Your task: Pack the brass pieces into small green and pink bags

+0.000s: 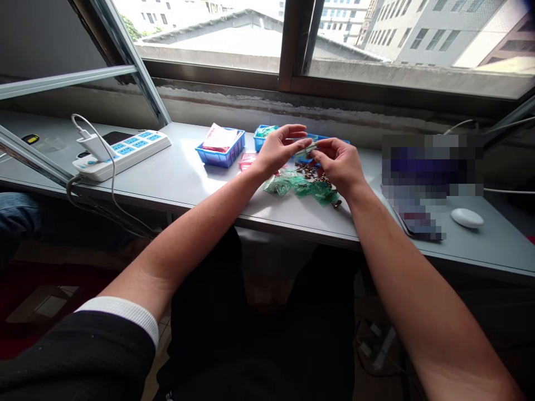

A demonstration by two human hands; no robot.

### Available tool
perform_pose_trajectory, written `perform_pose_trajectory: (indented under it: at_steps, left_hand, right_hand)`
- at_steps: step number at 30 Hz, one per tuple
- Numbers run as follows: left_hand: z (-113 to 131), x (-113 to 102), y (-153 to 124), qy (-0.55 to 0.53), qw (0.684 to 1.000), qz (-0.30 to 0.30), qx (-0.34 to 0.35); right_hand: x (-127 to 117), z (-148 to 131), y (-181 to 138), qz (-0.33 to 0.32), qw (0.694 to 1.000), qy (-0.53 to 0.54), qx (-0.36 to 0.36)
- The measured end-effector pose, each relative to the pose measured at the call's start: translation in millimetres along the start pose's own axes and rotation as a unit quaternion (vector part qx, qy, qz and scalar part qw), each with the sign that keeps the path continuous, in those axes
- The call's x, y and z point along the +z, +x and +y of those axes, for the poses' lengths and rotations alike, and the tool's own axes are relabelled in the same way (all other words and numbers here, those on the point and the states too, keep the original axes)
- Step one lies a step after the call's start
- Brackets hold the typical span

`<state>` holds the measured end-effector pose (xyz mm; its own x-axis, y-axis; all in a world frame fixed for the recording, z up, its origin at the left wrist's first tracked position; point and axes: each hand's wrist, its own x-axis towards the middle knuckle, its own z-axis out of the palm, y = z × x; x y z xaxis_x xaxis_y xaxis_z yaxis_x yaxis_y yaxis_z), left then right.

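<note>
Between both hands, over the table, is a small clear bag with a green tint (308, 149). The fingertips of my left hand (282, 147) pinch its left side. My right hand (341, 164) has its thumb and fingers closed on the right side. Below them lie several green plastic bags (286, 182) and a loose heap of small brown metallic pieces (308, 170), too small to name. Behind the hands, partly covered by them, stands a blue tray (333, 138). A second blue tray (259, 141) with green packets is behind my left hand.
To the left a blue basket (221, 158) holds pink and white packets, with a pink packet (247, 160) beside it. A white power strip (125, 153) with a plugged-in charger lies farther left. On the right are a white mouse (467, 218) and a pixelated area.
</note>
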<state>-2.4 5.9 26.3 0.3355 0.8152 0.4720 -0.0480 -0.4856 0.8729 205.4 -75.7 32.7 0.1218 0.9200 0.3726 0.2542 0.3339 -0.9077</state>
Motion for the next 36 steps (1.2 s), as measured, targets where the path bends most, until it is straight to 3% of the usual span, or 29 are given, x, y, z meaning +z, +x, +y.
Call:
perform_pose_trajectory:
  at_steps: [6,10,15,22,29,36]
  left_hand:
    - [4.5,2.4,-3.6,-0.021,0.998,-0.021,-0.06]
    - [5.0,1.1,-2.1,-0.031,0.998,-0.004,-0.063]
    - [6.4,-0.8,-2.8,-0.012,1.0,-0.008,-0.019]
    - [7.3,2.1,-3.6,-0.01,0.997,-0.009,-0.07]
    - [8.6,-3.1,-5.5,0.02,0.999,-0.007,-0.026]
    - [-0.2,-2.0,-1.2,-0.023,0.998,-0.008,-0.05]
  right_hand:
    - [-2.1,-0.8,3.8,0.075,0.997,0.025,0.026]
    - [-3.8,2.6,5.0,0.066,0.996,0.047,0.026]
    - [-5.4,10.3,10.0,0.083,0.996,0.037,-0.027]
    - [-5.9,11.8,9.7,0.08,0.996,0.024,0.007]
    - [-4.1,15.8,11.2,0.084,0.995,0.044,0.011]
    - [-4.8,9.7,11.6,0.081,0.996,0.025,-0.001]
